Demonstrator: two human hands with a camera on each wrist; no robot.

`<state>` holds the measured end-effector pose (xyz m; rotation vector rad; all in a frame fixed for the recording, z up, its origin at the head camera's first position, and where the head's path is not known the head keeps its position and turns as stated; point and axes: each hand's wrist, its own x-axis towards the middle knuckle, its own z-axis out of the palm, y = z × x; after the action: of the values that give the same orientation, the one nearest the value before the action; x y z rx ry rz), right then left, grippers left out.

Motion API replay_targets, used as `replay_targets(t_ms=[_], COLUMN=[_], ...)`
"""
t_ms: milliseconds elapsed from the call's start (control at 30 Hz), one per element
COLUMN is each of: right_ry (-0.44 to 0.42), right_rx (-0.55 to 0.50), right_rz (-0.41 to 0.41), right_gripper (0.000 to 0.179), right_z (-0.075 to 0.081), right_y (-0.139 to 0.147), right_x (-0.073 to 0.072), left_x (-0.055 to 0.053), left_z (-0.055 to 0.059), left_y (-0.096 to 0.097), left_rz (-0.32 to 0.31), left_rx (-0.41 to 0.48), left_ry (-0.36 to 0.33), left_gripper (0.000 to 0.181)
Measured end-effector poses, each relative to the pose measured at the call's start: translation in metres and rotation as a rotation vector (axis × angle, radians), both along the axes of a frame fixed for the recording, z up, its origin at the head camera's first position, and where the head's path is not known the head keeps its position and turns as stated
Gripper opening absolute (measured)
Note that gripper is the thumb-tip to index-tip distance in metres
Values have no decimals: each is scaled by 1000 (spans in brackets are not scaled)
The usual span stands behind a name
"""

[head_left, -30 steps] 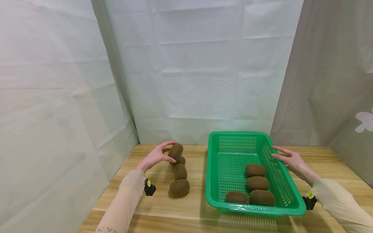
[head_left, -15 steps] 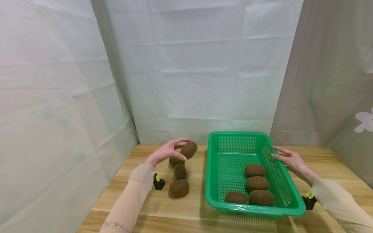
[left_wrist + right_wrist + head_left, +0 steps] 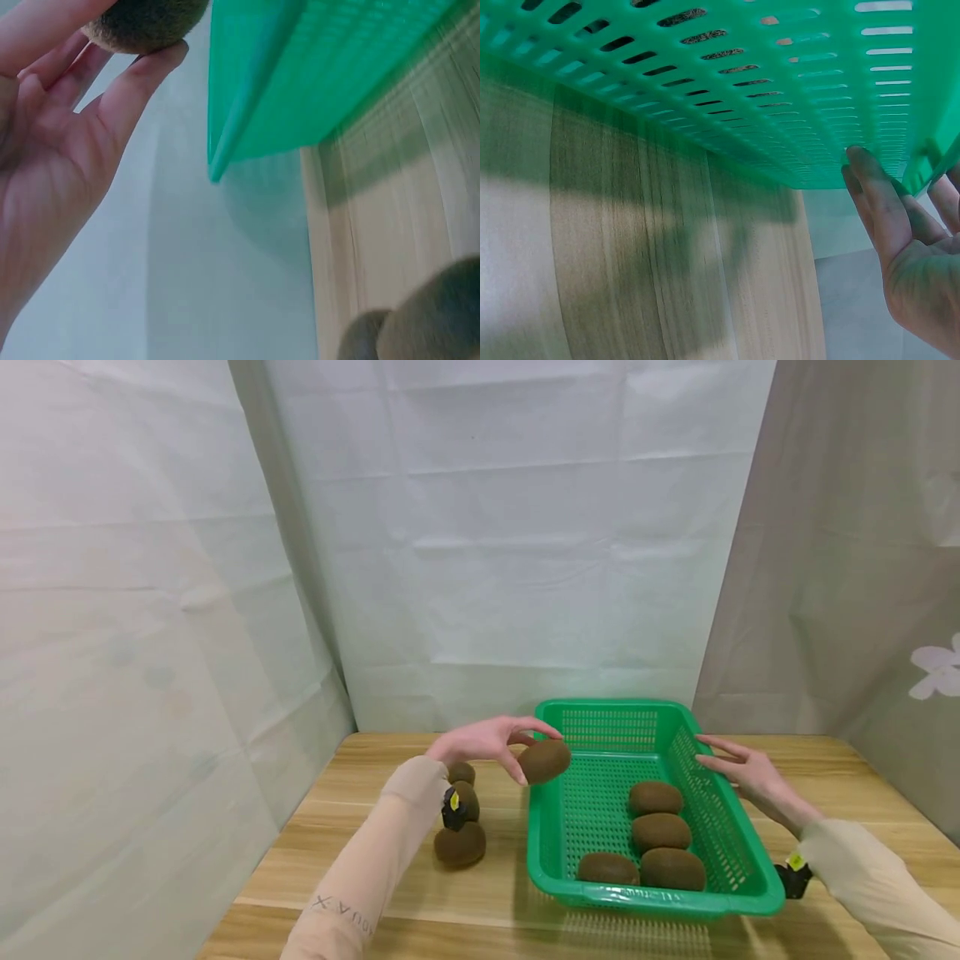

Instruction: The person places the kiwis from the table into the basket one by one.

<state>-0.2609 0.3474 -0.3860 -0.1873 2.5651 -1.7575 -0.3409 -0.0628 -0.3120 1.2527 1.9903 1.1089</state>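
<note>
My left hand (image 3: pixel 491 742) pinches a brown kiwi (image 3: pixel 545 762) between thumb and fingers, holding it up at the left rim of the green plastic basket (image 3: pixel 536 843). In the left wrist view the held kiwi (image 3: pixel 150 22) is partly cut off by the top edge. At the basket's right side, my right hand (image 3: pixel 753 772) grips the rim; the right wrist view has some fingers (image 3: pixel 877 195) against the outside of the slotted wall. Several kiwis (image 3: pixel 660 832) lie inside the basket, toward its near right part.
Left of the basket, three kiwis stand in a row on the wooden table (image 3: pixel 375 885): a near kiwi (image 3: pixel 460 845), a middle kiwi (image 3: pixel 468 800) partly behind the wrist camera, and a far kiwi (image 3: pixel 461 773). Pale sheets (image 3: pixel 510 543) hang behind and at the sides.
My left hand has carried its kiwi rightward from above the row to the basket's left rim. The right hand and the basket have stayed put.
</note>
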Motion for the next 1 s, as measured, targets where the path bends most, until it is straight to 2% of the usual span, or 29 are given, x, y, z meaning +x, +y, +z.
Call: replay_targets(t_ms=[133, 367, 567, 800, 1000], right_ry=[-6, -9, -17, 3, -2], right_rx=[-11, -17, -21, 23, 20], right_rz=[2, 6, -1, -5, -6], right_gripper=[64, 65, 66, 66, 66], right_z=[-1, 0, 2, 4, 2], right_y=[-1, -2, -4, -5, -6], right_x=[-1, -1, 1, 1, 1], left_x=[1, 2, 6, 10, 14], left_z=[2, 2, 0, -7, -16], left_y=[21, 55, 83, 106, 117], left_rz=[-66, -177, -263, -292, -289], left_rx=[-60, -149, -273, -437, -514], left_ry=[-24, -1, -67, 25, 43], left_gripper=[72, 72, 74, 76, 72])
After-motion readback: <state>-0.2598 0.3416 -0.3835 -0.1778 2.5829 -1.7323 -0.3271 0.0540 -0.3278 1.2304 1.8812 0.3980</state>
